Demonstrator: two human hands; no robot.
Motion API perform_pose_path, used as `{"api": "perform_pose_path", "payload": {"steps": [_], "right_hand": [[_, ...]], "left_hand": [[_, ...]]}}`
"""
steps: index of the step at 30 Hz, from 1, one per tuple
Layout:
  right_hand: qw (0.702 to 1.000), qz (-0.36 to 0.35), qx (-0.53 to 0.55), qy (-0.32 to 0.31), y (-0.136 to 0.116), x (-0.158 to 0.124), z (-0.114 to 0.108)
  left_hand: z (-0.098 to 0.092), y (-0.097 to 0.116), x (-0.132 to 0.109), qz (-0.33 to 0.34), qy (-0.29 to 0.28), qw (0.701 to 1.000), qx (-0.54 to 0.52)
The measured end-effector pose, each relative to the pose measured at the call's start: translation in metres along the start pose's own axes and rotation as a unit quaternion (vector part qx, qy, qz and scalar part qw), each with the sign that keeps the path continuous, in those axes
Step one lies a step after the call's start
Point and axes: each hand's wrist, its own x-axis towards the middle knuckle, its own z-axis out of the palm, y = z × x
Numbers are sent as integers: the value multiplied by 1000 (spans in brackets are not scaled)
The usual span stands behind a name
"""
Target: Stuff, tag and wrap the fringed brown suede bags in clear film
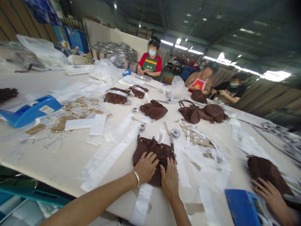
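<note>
A dark brown handbag [147,147] with fringe, tassels and small gold-coloured eyelets lies in front of me on the table. My left hand [147,166] rests on its left front, fingers spread. Flat against the bag's right side is my right hand [170,177], its fingers stretched out. Both hands touch the bag without gripping it. Wrapped ends of the bag's straps stick up at its top, one with a round grey wrapped piece [175,133]. A white paper strip [143,201] runs out from under the bag toward me.
Beyond lie a fringed brown bag [154,110] and several others. Left are a blue tape dispenser [31,110] and a heap of tags [63,122]. Another blue dispenser [242,205] sits right, near a co-worker's hand [270,194] on a brown bag. Several people work across the table.
</note>
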Motion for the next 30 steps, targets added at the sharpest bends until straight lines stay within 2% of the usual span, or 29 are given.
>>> {"api": "perform_pose_path", "payload": {"steps": [3, 7, 10, 11, 12, 13, 14, 16, 17, 18, 20, 24, 27, 30], "right_hand": [[1000, 16, 4, 9, 0, -5, 5], [999, 20, 17, 21, 1, -7, 5], [1000, 14, 11, 5, 0, -5, 3], [1000, 11, 4, -3, 0, -4, 2], [1000, 9, -6, -9, -1, -3, 2], [1000, 10, -17, -15, -1, -3, 1], [999, 12, -28, -20, -2, -2, 1], [998, 27, -49, -30, -5, 0, 0], [997, 38, -58, -33, -7, 1, -1], [996, 51, -67, -35, -9, 3, -1], [993, 74, -84, -35, -14, 6, -2], [986, 110, -127, -19, -27, 21, -4], [985, 99, -144, -1, -30, 40, -5], [988, 98, -114, 19, -19, 60, -6]], "left_hand": [[-7, -6, -3, -72, 14, 997, 18], [-12, -35, -18, -209, 71, 975, 1], [-22, -48, -32, -349, 198, 916, -27], [-26, -47, -34, -367, 248, 896, -36], [-31, -42, -34, -356, 288, 888, -46], [-34, -34, -32, -310, 305, 899, -53], [-36, -24, -29, -231, 294, 926, -56], [-34, -5, -19, -38, 196, 979, -44], [-30, 2, -14, 38, 132, 990, -28], [-24, 7, -10, 86, 77, 993, -8], [-9, 10, -6, 107, 19, 994, 29], [11, 5, -13, 80, 19, 995, 53], [11, 6, -19, 70, 3, 996, 58], [7, 9, -20, 76, -23, 995, 67]]}}
